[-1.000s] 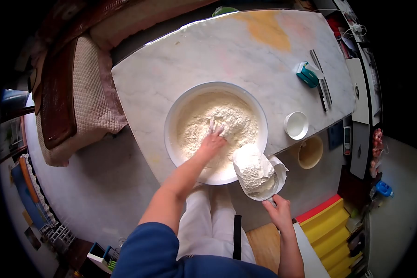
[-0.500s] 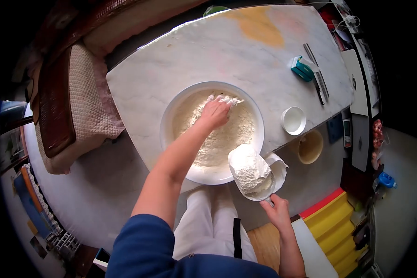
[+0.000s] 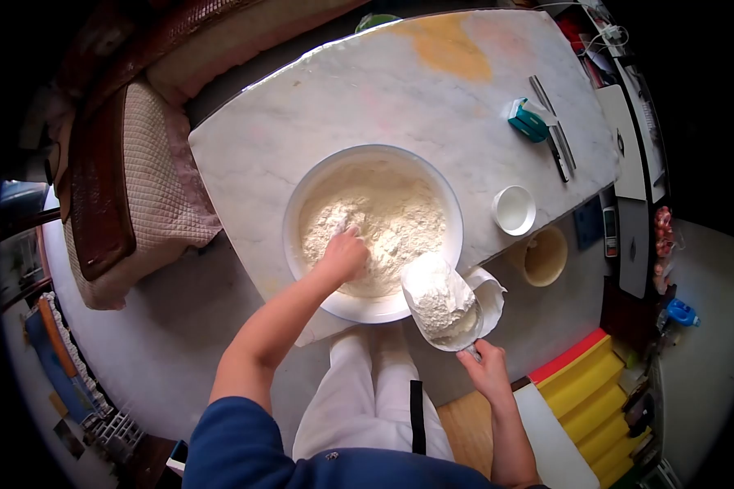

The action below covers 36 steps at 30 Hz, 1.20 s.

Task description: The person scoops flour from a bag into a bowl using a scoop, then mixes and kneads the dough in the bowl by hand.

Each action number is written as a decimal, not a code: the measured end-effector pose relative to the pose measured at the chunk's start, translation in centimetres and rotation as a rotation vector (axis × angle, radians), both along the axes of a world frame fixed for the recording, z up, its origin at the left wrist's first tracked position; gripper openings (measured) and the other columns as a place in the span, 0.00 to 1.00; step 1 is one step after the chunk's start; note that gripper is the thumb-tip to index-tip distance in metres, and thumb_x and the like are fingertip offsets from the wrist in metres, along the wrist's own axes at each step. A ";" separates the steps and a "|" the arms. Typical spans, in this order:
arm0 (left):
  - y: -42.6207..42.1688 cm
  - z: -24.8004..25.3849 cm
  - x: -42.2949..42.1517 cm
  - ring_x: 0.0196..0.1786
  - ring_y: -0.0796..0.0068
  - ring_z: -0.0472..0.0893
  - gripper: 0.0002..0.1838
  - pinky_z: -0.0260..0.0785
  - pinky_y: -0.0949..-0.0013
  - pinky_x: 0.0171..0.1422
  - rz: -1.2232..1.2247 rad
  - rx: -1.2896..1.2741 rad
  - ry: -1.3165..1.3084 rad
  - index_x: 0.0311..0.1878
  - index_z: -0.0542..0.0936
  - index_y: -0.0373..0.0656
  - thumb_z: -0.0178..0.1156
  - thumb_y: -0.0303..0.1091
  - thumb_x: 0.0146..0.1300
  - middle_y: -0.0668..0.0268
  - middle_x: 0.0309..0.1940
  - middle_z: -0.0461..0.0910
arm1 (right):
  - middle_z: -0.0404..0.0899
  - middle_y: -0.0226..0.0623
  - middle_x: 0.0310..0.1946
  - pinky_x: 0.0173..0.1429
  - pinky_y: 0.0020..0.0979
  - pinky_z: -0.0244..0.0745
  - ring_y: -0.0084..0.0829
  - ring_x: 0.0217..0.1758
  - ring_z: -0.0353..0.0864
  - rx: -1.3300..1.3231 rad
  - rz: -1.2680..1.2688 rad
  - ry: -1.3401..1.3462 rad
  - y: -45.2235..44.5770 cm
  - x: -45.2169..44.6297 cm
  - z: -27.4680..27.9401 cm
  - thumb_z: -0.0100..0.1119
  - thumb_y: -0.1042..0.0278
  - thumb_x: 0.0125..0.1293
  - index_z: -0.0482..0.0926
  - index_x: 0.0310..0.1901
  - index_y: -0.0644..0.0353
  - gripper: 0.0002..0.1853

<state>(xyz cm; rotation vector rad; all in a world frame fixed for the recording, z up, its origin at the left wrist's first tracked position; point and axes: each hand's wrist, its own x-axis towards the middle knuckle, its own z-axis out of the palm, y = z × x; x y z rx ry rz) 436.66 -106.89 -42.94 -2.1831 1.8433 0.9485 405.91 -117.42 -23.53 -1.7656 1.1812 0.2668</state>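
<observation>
A large white basin [image 3: 455,236] stands at the near edge of the marble table, with crumbly, pale flour [image 3: 404,232] inside. My left hand [image 3: 347,253] is in the left part of the basin, its fingertips sunk in the flour, so their grip is hidden. To the right of the basin's near rim, my right hand [image 3: 487,368] grips the handle of a white scoop [image 3: 488,306] heaped with flour. The scoop's front end overlaps the basin's lower right rim in view.
On the marble table [image 3: 302,106] lie a white bowl [image 3: 514,210], a teal tissue pack [image 3: 528,121] and dark, long utensils [image 3: 559,138]. A beige bucket [image 3: 545,257] stands below its right edge. A quilted seat [image 3: 159,163] is at left, yellow steps [image 3: 583,403] at lower right.
My left hand has gone from the middle to the basin's far side, then back toward me and left into the flour. My right hand still holds the loaded scoop in nearly the same place.
</observation>
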 end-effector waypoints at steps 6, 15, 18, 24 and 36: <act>-3.9 1.3 -3.3 0.69 0.57 0.68 0.18 0.47 0.39 0.79 0.171 -0.337 -0.021 0.45 0.86 0.50 0.67 0.43 0.50 0.61 0.64 0.73 | 0.79 0.46 0.20 0.29 0.33 0.70 0.25 0.20 0.76 0.017 0.000 0.017 0.1 -0.4 0.0 0.67 0.67 0.60 0.83 0.44 0.68 0.14; -8.2 -7.0 -7.5 0.65 0.61 0.72 0.11 0.53 0.53 0.78 0.105 -0.284 0.060 0.40 0.87 0.50 0.63 0.36 0.53 0.59 0.58 0.78 | 0.80 0.47 0.21 0.27 0.32 0.70 0.28 0.19 0.77 -0.019 -0.031 -0.017 0.3 -0.4 -0.1 0.67 0.68 0.61 0.82 0.41 0.68 0.12; -4.8 -8.7 -6.7 0.67 0.61 0.71 0.10 0.47 0.52 0.81 0.013 -0.244 -0.042 0.38 0.88 0.51 0.62 0.35 0.53 0.59 0.59 0.78 | 0.80 0.47 0.21 0.27 0.32 0.70 0.27 0.18 0.76 -0.020 -0.022 -0.011 0.2 -0.5 -0.1 0.67 0.69 0.61 0.82 0.41 0.68 0.12; -0.1 -0.9 1.4 0.71 0.58 0.67 0.15 0.44 0.50 0.82 0.122 -0.351 -0.048 0.45 0.87 0.51 0.63 0.34 0.52 0.58 0.65 0.74 | 0.79 0.46 0.20 0.26 0.33 0.69 0.26 0.17 0.73 0.013 -0.038 -0.025 0.1 -0.2 0.0 0.67 0.68 0.61 0.82 0.42 0.68 0.12; -2.4 -8.8 1.4 0.59 0.48 0.76 0.36 0.68 0.56 0.66 1.228 -0.430 0.790 0.65 0.70 0.33 0.66 0.39 0.53 0.43 0.57 0.77 | 0.81 0.48 0.23 0.30 0.34 0.72 0.30 0.21 0.79 0.028 -0.001 0.022 0.1 0.0 -0.3 0.67 0.67 0.61 0.82 0.43 0.67 0.13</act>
